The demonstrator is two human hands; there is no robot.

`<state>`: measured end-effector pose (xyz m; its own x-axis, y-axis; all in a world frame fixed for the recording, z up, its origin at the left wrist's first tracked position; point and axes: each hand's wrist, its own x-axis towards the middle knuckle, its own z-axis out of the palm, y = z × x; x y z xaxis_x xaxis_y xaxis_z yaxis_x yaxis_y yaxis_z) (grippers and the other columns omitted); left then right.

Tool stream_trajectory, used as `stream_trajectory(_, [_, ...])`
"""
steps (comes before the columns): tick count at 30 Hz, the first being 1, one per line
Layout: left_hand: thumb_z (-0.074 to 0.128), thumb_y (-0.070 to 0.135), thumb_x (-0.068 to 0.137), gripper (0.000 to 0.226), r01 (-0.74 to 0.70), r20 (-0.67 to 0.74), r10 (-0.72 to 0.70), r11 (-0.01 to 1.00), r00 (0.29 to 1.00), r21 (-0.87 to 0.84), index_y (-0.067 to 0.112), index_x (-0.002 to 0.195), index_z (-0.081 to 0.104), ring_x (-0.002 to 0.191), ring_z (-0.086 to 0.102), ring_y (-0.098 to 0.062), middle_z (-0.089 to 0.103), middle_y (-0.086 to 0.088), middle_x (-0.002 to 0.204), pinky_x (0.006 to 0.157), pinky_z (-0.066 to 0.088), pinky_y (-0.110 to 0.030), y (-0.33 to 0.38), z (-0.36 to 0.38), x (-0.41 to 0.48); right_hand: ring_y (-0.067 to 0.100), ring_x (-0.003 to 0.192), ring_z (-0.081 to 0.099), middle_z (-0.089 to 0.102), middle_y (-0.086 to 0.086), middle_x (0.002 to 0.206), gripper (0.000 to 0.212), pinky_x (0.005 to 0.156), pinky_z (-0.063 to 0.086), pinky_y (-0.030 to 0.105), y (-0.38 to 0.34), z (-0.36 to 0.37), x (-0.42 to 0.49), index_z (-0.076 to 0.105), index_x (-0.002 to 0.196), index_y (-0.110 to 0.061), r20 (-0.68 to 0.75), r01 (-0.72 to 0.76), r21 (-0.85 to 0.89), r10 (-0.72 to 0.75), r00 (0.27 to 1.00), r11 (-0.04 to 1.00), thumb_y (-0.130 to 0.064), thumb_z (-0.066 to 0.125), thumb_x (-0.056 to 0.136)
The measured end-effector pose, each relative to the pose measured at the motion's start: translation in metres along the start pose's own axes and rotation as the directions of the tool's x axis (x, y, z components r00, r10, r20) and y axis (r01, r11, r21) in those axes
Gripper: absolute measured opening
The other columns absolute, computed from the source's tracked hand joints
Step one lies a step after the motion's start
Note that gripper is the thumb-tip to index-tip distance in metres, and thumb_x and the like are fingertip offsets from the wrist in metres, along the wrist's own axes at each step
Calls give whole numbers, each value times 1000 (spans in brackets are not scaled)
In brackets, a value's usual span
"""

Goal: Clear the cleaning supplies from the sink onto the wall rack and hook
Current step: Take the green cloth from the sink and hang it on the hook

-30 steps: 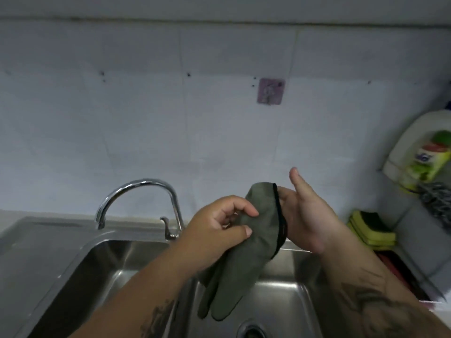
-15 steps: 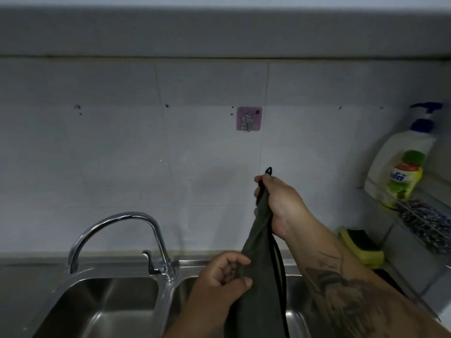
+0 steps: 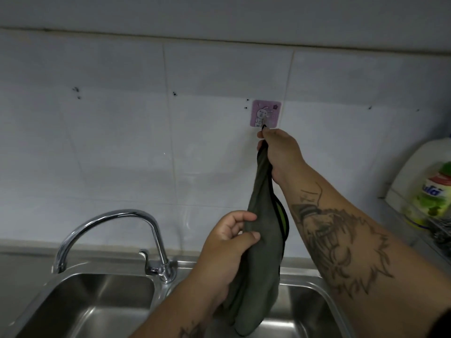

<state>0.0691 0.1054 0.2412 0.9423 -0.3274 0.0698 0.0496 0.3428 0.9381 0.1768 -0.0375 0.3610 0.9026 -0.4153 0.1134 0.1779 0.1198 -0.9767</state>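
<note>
Head view, the only 1. Right hand (image 3: 278, 152) raised to the pink wall hook (image 3: 265, 113), grip pinched shut on the top of the grey cloth (image 3: 262, 242), with the small black loop (image 3: 263, 128) poking out above the fingertips, right at the metal prong. Cannot tell whether the loop is already over the prong or only touching it. Left hand (image 3: 227, 247) lower down, grip closed around the middle of the cloth, thumb in front, bunching it. Cloth stretched upright between both hands, tail hanging over the right basin of the sink (image 3: 314, 279). Tap (image 3: 114, 230) to the left, well apart. Soap bottle (image 3: 429, 186) on the wall rack (image 3: 439, 237) at far right.

Risks from here, as a judgement: loop small and half hidden by the fingertips, so easy to miss the prong; letting go too soon would drop the cloth back into the basin. Pull from the left hand could drag the loop off, or strain the stick-on hook.

Against 0.5 s ago: right hand higher, from well below the hook to just under it; cloth drawn longer; left hand higher too, with the same grip.
</note>
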Motion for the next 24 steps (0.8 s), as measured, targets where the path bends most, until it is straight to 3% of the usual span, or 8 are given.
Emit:
stream_trajectory(3, [69,10,73,26,-7,-2,7,1000,1000,-19,28,91,72,86,73,-18,76,-4,98,68,56,-24,-1,-2,6,13,48,55,61,-2,52,23,50,47,23,0,4,7,66,75,-14,-12,51,1,-51,999,999,-23,58,95])
stream_trajectory(8, [69,10,73,25,-8,-3,8,1000,1000,-24,29,89,73,84,73,-18,76,-4,97,68,56,-25,0,-5,12,17,57,53,60,3,61,26,66,47,36,1,10,12,65,73,-14,-31,114,-79,-117,993,990,-25,56,95])
stream_trajectory(16, [68,6,80,27,-18,5,18,1000,1000,-2,29,93,72,87,73,-17,76,-3,99,70,56,-24,-2,-12,18,11,48,50,58,-1,57,30,49,42,22,9,13,19,60,71,-16,-154,168,-137,-189,970,976,-28,51,96])
stream_trajectory(21, [69,11,74,26,-35,-6,35,999,999,0,31,91,72,88,72,-17,76,-2,98,72,56,-26,-8,-15,24,9,50,52,57,-2,60,36,50,42,20,14,13,24,60,69,-18,-114,202,-244,-235,965,948,-36,48,98])
stream_trajectory(24, [68,9,76,26,-27,-22,27,1000,999,7,31,89,72,85,72,-15,75,-1,95,70,55,-24,-17,-18,27,10,60,54,57,-3,68,27,50,41,18,26,6,26,63,78,-19,-39,205,-333,-231,972,920,-32,49,97])
